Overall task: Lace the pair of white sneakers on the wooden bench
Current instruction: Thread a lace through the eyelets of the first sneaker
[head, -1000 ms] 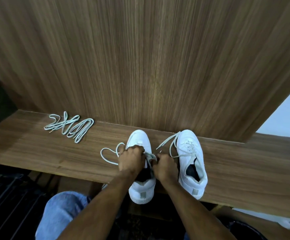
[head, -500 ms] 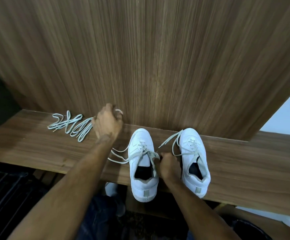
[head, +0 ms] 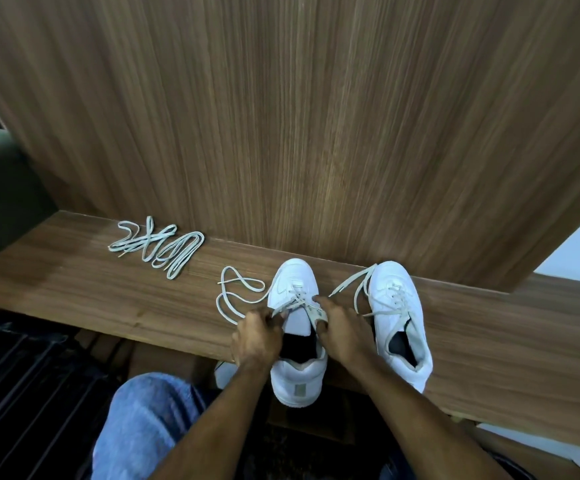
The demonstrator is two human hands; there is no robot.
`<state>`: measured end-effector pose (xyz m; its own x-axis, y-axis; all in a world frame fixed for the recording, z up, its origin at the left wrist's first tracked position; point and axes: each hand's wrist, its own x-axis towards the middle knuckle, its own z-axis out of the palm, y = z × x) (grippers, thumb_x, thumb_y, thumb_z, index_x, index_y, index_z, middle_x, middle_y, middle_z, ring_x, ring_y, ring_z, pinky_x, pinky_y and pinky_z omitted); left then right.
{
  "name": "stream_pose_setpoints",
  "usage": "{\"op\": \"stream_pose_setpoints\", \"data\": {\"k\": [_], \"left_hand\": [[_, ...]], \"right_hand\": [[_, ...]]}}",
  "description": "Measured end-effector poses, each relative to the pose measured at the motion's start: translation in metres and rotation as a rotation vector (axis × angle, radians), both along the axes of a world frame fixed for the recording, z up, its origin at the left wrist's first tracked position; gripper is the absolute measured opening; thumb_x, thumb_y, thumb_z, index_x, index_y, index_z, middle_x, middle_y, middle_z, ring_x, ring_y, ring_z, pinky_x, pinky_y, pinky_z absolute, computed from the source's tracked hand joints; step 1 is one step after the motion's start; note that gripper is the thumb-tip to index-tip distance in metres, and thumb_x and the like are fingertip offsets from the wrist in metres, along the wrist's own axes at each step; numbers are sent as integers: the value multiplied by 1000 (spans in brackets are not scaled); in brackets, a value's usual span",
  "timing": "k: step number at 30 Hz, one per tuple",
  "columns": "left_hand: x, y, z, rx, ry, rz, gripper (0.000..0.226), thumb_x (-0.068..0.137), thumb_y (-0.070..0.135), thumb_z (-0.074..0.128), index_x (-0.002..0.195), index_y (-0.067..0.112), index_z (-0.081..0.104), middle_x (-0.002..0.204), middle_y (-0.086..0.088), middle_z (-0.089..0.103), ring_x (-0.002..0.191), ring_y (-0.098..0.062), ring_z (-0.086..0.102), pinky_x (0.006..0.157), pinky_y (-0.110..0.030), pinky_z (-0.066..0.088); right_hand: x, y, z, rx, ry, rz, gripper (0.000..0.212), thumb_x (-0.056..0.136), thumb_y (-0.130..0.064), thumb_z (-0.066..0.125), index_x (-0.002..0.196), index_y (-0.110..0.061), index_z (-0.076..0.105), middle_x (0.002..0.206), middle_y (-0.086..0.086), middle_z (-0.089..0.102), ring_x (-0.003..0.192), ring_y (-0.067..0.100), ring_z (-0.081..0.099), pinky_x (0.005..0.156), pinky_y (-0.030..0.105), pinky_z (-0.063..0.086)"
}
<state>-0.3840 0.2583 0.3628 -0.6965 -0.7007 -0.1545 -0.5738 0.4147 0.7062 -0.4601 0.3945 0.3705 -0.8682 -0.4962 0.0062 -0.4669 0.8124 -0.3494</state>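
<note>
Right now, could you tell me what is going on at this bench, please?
A person is lacing a pair of white sneakers on the wooden bench. Both hands work on the left sneaker: the left hand pinches its lace, whose loose end loops on the bench, and the right hand grips the lace at the eyelets. The right sneaker stands beside it, loosely laced. A spare bundle of laces lies further left.

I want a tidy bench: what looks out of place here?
A loose bundle of pale shoelaces lies tangled on the wooden bench, apart from both white sneakers; the heels overhang the front edge.
</note>
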Motion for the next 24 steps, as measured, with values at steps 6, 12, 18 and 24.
{"op": "stream_pose_setpoints", "data": {"k": [6, 12, 18, 24], "left_hand": [[5, 0, -6, -46, 3, -23, 31, 89, 48, 53, 97, 22, 66, 99, -14, 68, 97, -39, 61, 75, -36, 48], [5, -2, -7, -54, 4, -43, 30, 90, 47, 52, 97, 21, 65, 99, -16, 68, 96, -41, 60, 74, -36, 47], [6, -4, -12, -43, 20, -58, 29, 90, 47, 53, 92, 20, 64, 93, -15, 68, 95, -41, 60, 74, -38, 49], [7, -3, -10, -55, 36, -67, 27, 90, 46, 53, 94, 22, 65, 92, -13, 69, 94, -39, 61, 75, -39, 51]], "right_hand": [[3, -35, 8, 243, 221, 259, 39, 90, -14, 50, 128, -21, 45, 128, 4, 44, 111, 31, 57, 71, 38, 47], [-16, -47, 9, -323, -164, -145, 6, 87, -17, 57, 83, -19, 61, 92, 3, 66, 88, 28, 64, 78, 39, 51], [-21, -29, 5, -779, -459, -493, 26, 81, -7, 57, 105, -18, 57, 105, 0, 62, 83, 13, 60, 78, 34, 51], [-18, -37, 6, 84, 89, 225, 33, 82, -25, 57, 115, -21, 59, 122, 2, 53, 115, 25, 52, 90, 39, 48]]}}
